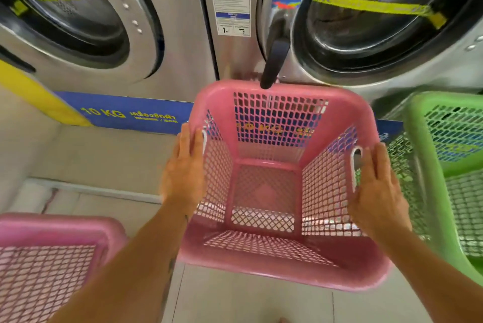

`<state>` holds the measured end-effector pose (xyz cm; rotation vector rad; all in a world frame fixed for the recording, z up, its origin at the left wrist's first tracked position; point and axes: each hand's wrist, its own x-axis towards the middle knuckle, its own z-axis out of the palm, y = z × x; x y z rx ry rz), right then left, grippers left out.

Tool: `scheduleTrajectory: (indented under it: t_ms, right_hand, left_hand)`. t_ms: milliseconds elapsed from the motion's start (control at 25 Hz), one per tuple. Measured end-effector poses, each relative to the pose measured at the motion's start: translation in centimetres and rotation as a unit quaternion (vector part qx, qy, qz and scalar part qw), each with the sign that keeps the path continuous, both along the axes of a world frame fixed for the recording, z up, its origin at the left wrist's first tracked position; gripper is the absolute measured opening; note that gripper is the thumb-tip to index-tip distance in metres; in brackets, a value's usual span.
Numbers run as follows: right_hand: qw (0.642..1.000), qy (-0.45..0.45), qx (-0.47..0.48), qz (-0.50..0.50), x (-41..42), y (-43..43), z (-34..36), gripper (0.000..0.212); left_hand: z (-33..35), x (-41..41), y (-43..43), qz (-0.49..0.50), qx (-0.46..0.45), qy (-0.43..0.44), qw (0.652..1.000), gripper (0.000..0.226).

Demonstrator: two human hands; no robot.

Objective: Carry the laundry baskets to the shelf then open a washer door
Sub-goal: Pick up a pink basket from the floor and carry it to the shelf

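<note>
Two hands on the centre pink basket

Left hand (185,166) lies flat against the left outer wall of the pink basket (283,269), fingers extended. Right hand (376,186) presses the right wall beside the handle slot, fingers spread. Basket empty, in front of the right washer door (371,16), which is closed. Green basket (444,166) just right; second pink basket (49,257) lower left. Floor tiled.

hemmed in on both flanks: green basket (444,166) just beside right hand (376,186), second pink basket (52,257) low left, apart from left hand (183,173). ahead, washer door handle (274,61) hanging close above the held pink basket (282,267) rim. bare floor (104,160) open between left hand and washers.
</note>
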<state>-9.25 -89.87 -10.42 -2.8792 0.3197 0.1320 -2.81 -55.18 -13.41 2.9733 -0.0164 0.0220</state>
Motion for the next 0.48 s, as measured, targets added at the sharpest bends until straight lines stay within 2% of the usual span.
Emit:
scheduleTrajectory:
  t_ms: [320, 480]
  right_hand:
    - [0.997, -0.001, -0.003, -0.072, -5.7, 1.9, 0.0, 0.096]
    - [0.998, -0.007, -0.012, -0.058, -11.5, 4.4, -0.3, 0.088]
  left_hand:
    - [0.1, -1.7, 1.1, -0.051, -0.082, -0.049, 0.994, 0.088]
    - [0.1, -8.0, 4.0, -0.048, -0.118, -0.034, 0.991, 0.089]
